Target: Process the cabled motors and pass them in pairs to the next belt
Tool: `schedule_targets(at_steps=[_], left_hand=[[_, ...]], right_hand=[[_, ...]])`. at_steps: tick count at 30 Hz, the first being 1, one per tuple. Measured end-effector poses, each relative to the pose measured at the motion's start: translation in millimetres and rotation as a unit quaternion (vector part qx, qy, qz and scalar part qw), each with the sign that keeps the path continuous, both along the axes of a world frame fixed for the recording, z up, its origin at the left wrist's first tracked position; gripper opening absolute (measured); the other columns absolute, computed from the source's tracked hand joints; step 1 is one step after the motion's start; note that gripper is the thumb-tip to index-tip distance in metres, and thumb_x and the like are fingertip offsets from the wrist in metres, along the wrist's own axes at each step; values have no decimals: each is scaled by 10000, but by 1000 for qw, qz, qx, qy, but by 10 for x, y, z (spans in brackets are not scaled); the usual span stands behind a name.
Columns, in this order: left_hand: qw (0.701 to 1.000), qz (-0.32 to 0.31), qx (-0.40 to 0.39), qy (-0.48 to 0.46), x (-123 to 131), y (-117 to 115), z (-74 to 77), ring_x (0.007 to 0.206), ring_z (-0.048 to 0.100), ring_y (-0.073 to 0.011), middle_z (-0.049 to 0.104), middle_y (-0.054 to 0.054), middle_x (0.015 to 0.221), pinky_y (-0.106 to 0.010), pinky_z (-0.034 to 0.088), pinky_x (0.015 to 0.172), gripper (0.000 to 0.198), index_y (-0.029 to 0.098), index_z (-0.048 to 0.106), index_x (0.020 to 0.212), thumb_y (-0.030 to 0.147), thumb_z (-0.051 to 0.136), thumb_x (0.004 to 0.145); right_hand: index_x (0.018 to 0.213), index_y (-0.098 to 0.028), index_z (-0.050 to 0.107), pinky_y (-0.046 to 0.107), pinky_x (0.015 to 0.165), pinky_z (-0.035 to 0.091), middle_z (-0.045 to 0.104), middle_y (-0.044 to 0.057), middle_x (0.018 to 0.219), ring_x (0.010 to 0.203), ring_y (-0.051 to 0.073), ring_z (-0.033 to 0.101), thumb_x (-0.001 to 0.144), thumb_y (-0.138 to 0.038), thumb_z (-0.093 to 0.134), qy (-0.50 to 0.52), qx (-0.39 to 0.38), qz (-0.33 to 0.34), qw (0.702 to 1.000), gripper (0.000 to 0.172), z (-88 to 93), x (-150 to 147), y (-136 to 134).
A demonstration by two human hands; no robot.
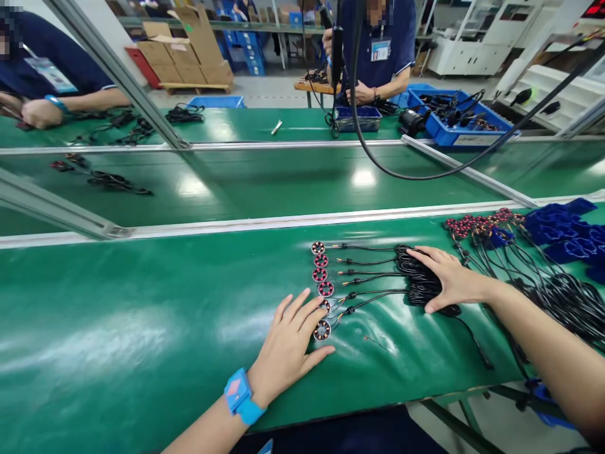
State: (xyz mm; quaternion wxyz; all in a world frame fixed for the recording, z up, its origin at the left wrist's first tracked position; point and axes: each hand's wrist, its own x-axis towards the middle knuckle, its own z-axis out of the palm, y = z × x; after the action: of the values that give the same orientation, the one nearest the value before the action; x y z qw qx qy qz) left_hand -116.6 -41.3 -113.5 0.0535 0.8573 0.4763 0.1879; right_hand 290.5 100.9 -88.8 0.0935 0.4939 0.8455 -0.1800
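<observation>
Green tabletop [142, 284] gleams — left hand [289, 347] fanned over rings [321, 289], right hand [457, 279] spread wide across cables [420, 284] — floppy, I'd guess; wires [341, 301] look fragile, so grip the bundled part.

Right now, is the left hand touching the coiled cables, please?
No, the left hand is at the rings, apart from the coiled cables.

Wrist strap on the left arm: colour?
The wrist strap is bright blue with a small pinkish patch on top; it shows in the head view.
</observation>
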Motion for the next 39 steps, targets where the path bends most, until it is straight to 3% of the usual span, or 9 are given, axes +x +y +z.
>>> schedule_targets(at_steps=[3, 7, 15, 23, 28, 35, 39], left_hand=[[999, -19, -32, 1, 16, 112, 26, 1445, 377, -362, 568, -122, 1435, -624, 311, 1169, 437, 185, 584, 1216, 470, 669, 896], [995, -69, -69, 22, -87, 280, 96, 1454, 366, -345, 550, -93, 1461, -602, 273, 1197, 290, 195, 614, 1093, 431, 625, 923], [981, -140, -125, 54, -297, 542, 203, 1463, 350, -331, 510, -81, 1501, -582, 284, 1187, 326, 221, 596, 1138, 455, 634, 913], [973, -167, -132, 84, -249, 800, 255, 1480, 318, -329, 493, -73, 1516, -571, 255, 1194, 291, 222, 583, 1138, 406, 612, 914], [964, -204, -129, 112, -190, 1055, 298, 1476, 321, -333, 442, -39, 1556, -561, 268, 1182, 309, 229, 563, 1184, 400, 589, 928], [960, -219, -119, 124, 7, 1363, 359, 1453, 362, -332, 475, -54, 1532, -539, 298, 1167, 308, 227, 590, 1165, 397, 603, 909], [958, -232, -112, 128, 87, 1553, 372, 1459, 356, -315, 492, -49, 1520, -521, 339, 1146, 322, 244, 593, 1187, 388, 598, 899]], right_hand=[[1610, -327, 96, 625, 1169, 238, 161, 131, 1634, 1486, 429, 184, 544, -759, 773, -2, 11, 4, 1000, 1335, -20, 62, -152], [1605, -338, 115, 585, 1173, 275, 203, 109, 1622, 1475, 388, 243, 652, -607, 758, 12, 45, 3, 999, 1180, -39, 96, -316], [1591, -344, 164, 551, 1162, 336, 257, 95, 1603, 1452, 373, 316, 726, -517, 699, 33, 83, -8, 996, 1031, -48, 138, -670], [1594, -334, 139, 576, 1061, 417, 333, 144, 1542, 1386, 380, 394, 817, -531, 617, 9, 142, -75, 987, 934, -81, 59, -1200], [1598, -331, 132, 561, 1023, 456, 357, 154, 1509, 1352, 367, 420, 843, -531, 606, 1, 147, -105, 984, 913, -55, 41, -1355], [1572, -321, 271, 523, 1012, 502, 432, 129, 1437, 1254, 345, 479, 808, -481, 666, 25, 144, -132, 980, 874, 10, 106, -1368], [1448, -263, 490, 522, 948, 540, 519, 145, 1321, 1150, 336, 530, 756, -319, 687, 20, 189, -140, 972, 722, 89, -34, -1419]])
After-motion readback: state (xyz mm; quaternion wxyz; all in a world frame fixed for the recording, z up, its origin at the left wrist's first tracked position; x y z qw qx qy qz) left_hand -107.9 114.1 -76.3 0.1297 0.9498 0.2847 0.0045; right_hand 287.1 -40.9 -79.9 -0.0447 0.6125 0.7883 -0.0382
